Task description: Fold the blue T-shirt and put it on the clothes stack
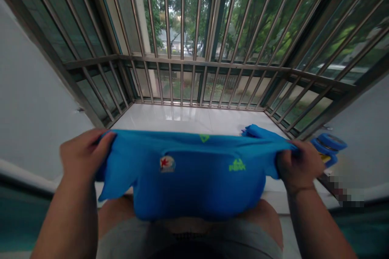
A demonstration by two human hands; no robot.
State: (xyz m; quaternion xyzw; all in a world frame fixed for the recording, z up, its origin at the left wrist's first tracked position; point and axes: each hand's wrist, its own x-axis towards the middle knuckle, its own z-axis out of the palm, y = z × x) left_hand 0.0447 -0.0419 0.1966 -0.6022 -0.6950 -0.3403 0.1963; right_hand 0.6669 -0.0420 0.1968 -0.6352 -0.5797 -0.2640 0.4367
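Now the left hand point(82, 154) and right hand point(299, 166) each clench a shoulder of the blue sports shirt point(194, 182), stretched level over the lap before the white windowsill point(182, 118). Matched grips and even tension look best for a flat spread.

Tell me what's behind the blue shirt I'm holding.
Behind the blue shirt lie a white sill and a bunched blue cloth. The shirt covers the sill's near part, so anything there is hidden.
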